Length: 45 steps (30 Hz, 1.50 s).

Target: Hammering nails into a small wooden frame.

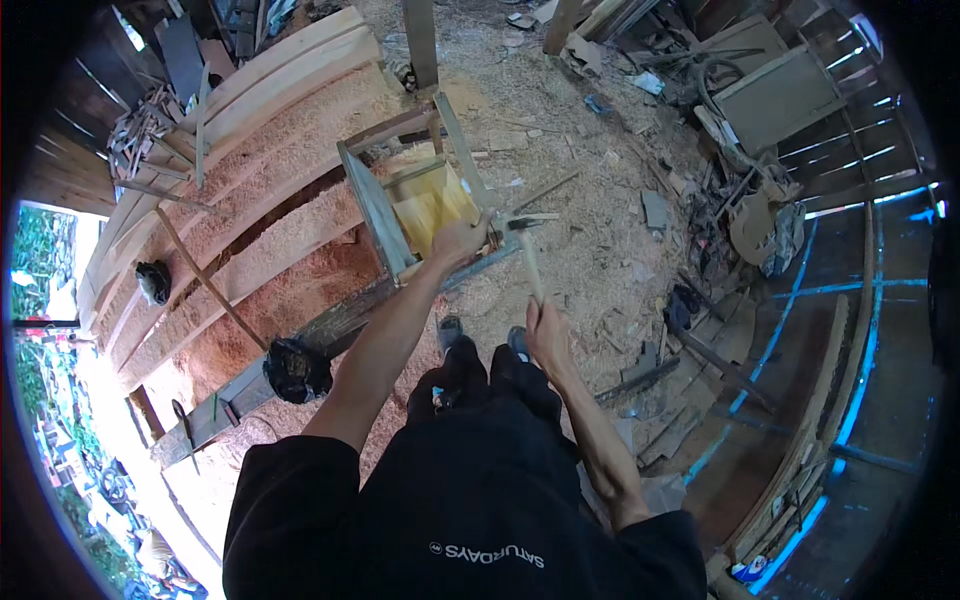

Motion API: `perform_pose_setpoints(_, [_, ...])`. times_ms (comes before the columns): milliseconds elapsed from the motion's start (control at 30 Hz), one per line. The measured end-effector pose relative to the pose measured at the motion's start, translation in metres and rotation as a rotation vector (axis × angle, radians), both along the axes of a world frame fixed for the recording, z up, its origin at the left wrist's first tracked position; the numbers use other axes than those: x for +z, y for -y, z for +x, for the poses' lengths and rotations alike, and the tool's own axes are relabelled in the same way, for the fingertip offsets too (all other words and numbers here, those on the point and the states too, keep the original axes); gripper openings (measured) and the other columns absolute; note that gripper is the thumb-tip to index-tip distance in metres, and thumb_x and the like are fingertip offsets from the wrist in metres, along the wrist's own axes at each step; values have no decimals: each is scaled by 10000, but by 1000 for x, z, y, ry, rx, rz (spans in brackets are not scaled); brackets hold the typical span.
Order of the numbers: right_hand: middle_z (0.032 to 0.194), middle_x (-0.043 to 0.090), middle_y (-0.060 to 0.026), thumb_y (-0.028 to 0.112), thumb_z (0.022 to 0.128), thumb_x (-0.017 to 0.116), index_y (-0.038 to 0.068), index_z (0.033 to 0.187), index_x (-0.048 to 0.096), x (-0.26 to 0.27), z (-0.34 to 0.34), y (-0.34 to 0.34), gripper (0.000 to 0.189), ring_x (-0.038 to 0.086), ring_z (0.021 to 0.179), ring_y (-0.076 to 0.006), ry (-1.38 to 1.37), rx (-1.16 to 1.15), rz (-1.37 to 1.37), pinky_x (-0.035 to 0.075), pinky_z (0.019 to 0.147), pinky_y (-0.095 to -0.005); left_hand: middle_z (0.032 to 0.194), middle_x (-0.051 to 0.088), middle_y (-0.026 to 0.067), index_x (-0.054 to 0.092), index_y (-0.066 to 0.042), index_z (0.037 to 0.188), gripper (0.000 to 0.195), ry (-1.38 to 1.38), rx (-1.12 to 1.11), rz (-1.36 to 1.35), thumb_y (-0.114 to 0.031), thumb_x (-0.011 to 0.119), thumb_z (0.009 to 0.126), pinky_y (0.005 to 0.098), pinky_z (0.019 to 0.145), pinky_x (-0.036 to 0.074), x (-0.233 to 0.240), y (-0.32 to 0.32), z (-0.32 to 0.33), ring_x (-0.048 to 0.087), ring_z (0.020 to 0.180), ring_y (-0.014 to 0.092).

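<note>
A hammer [534,266] with a pale wooden handle is in my right hand [550,334], gripped low on the handle. Its dark head lies close to the near right corner of a wooden box-like frame [373,214]. At that corner my left hand [459,241] rests on the frame's near side; whether its fingers hold a small piece there cannot be made out. Inside the frame shows a yellowish wooden panel [431,202]. A narrow wood strip [547,190] sticks out to the right beyond the corner.
Long planks [300,240] strewn with sawdust stretch to the left, with a black plastic bag [296,369] and a handsaw [184,427] near their lower edge. Wooden posts [421,45] stand ahead. Wood scraps and debris [652,210] litter the ground at right. My shoes are just below the frame.
</note>
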State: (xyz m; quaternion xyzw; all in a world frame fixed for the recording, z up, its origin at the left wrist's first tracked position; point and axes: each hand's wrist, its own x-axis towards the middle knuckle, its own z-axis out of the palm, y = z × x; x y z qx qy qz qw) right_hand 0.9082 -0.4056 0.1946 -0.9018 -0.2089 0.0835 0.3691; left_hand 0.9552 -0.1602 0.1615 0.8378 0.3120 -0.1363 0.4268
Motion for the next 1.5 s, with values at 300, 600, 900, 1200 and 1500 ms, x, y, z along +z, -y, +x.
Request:
perform_pose_setpoints(300, [648, 550, -278, 155, 923, 522, -37, 924, 497, 9, 1, -10, 193, 566, 628, -479, 78, 79, -9, 410, 479, -500, 746, 647, 224, 719, -49, 748, 898, 7, -33, -62, -778, 202, 828, 431, 745, 469, 16, 1, -4, 639, 800, 366])
perform_pose_setpoints(600, [615, 532, -292, 163, 924, 524, -30, 995, 500, -5, -6, -12, 207, 560, 604, -486, 35, 82, -43, 399, 471, -522, 821, 657, 249, 710, 3, 809, 956, -35, -16, 16, -787, 171, 823, 449, 788, 464, -19, -2, -3, 638, 874, 393])
perform_pose_setpoints(900, [686, 547, -289, 135, 922, 516, -29, 981, 518, 19, -2, -11, 174, 563, 672, -488, -16, -19, 32, 421, 511, -481, 805, 642, 278, 700, 31, 788, 951, -12, -14, 5, -770, 190, 833, 458, 788, 460, -11, 7, -5, 633, 861, 409])
perform_pose_setpoints(1200, [640, 535, -286, 183, 921, 530, -40, 975, 531, 10, -7, -7, 229, 550, 618, -484, -22, -28, 71, 419, 506, -494, 631, 626, 202, 694, 22, 729, 943, -20, -7, -11, -778, 204, 829, 432, 720, 476, -10, 4, -5, 658, 747, 350])
perform_pose_setpoints(1500, [641, 519, -275, 205, 927, 520, -39, 891, 518, 17, 14, 9, 247, 545, 607, -460, -118, -178, -14, 406, 533, -493, 740, 662, 148, 680, 18, 752, 825, 124, 113, -182, -748, 381, 817, 392, 697, 482, -29, -13, -6, 666, 726, 250])
